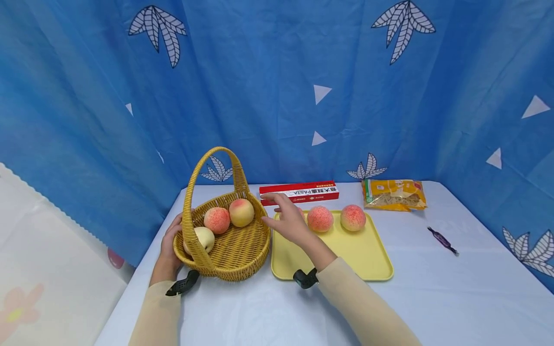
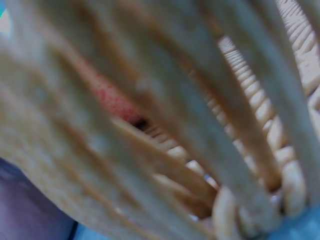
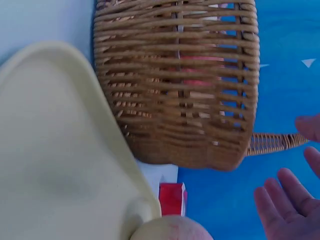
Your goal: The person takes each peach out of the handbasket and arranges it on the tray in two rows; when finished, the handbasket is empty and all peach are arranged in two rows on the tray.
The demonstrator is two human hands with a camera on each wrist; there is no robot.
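Note:
A yellow wicker basket (image 1: 242, 259) with a tall arched handle holds a pink peach (image 1: 217, 220), a yellow-and-pink peach (image 1: 241, 213) and a pale yellow fruit (image 1: 205, 239) partly behind the handle. At its left side my left hand (image 1: 169, 242) grips the rim; the weave fills the left wrist view. My right hand (image 1: 291, 220) hovers by the basket's right rim with fingers spread and nothing in them. Below it lies a yellow tray (image 1: 346, 259) with a pink peach (image 1: 320, 219), another peach (image 1: 353, 217) and a third mostly hidden behind this hand.
Behind the tray lies a red-and-white pasta box (image 1: 307, 191). An orange pasta bag (image 1: 395, 194) is at the back right, and a purple wrapped candy (image 1: 443, 240) lies right of the tray. A blue curtain (image 1: 277, 96) rises behind the white table.

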